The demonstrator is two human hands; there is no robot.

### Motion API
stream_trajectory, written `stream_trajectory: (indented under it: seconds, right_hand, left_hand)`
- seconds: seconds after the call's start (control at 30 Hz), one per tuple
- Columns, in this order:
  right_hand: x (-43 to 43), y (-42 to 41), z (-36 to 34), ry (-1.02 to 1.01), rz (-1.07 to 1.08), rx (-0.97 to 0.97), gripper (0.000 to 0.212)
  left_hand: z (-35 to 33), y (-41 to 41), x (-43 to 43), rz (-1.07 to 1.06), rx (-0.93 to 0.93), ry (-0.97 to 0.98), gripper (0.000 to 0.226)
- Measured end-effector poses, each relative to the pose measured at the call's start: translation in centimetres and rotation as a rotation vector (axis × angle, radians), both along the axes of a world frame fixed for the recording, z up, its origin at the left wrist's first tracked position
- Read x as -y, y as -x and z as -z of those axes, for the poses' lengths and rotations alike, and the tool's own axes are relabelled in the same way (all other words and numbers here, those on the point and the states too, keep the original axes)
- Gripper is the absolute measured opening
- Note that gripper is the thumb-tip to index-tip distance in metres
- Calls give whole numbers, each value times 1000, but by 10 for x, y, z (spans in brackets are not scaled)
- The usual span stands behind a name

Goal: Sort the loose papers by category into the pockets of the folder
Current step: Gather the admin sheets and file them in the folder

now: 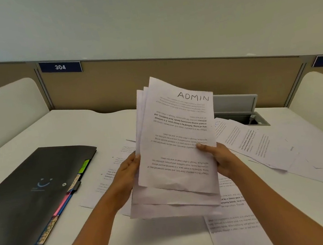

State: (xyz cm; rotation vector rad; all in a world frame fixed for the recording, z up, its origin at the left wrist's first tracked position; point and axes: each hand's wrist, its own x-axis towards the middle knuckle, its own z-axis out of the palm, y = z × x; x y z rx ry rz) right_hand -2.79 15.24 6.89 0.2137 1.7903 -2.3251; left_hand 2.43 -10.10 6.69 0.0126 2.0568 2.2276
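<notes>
One closed black plastic folder (pixel 32 189) lies left on white worktop (pixel 36 133), coloured tabs (pixel 64 203) showing. Creased white printed paper stack (pixel 176 151), top marked ADMIN, gripped mid-air by left hand (pixel 126 171) and right hand (pixel 220 160).

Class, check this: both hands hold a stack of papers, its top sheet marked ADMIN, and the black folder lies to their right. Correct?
Wrong side: the head view shows the folder left of the stack. The left hand and right hand do hold it, top sheet marked ADMIN.
</notes>
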Motion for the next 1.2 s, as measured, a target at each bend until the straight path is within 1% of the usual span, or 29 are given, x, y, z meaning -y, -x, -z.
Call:
stream_trajectory:
  seconds: [0.03,0.07,0.17,0.2,0.23,0.27,0.33,0.37,0.47,0.5,0.6,0.73,0.83,0.93,1.03,1.2]
  right_hand:
    - [4,0,-3,-11,10,-36,24]
    - [8,1,-6,-27,24,-70,24]
    - [18,3,-20,-35,72,-208,17]
    - [21,3,-25,-14,77,-257,16]
    - [23,3,-30,6,81,-302,16]
    - [24,2,-34,21,87,-339,17]
    - [25,-1,-36,20,95,-403,19]
    - [25,-3,-32,3,84,-423,21]
    - [26,-11,-9,-75,18,-396,25]
    - [27,-13,0,-110,-10,-379,26]
    - [30,-17,14,-189,-54,-348,35]
    - [33,-11,5,-216,-30,-361,30]
    - [35,-11,2,-200,-44,-371,31]
    - [38,-18,20,-185,-62,-322,35]
    - [43,-25,36,-175,-49,-274,40]
    - [45,-22,32,-165,-31,-287,35]
  left_hand:
    - [-2,3,1,9,17,25,53]
    - [-6,5,1,19,20,36,52]
    - [-22,14,4,50,-27,28,24]
    - [-27,18,7,53,-53,20,22]
    - [-31,22,10,58,-86,27,25]
    - [-34,24,14,70,-119,27,34]
    - [-36,27,21,84,-146,27,61]
    - [-34,27,23,77,-143,40,68]
    - [-19,24,26,36,-107,62,70]
    - [-13,22,26,28,-96,68,66]
    - [-6,17,19,-11,-88,71,37]
    - [-16,21,14,-94,-121,107,21]
    - [-16,22,16,-133,-157,78,24]
    - [2,16,13,-130,-118,71,25]
    - [15,12,9,-152,-93,53,22]
    - [13,12,9,-179,-123,27,23]
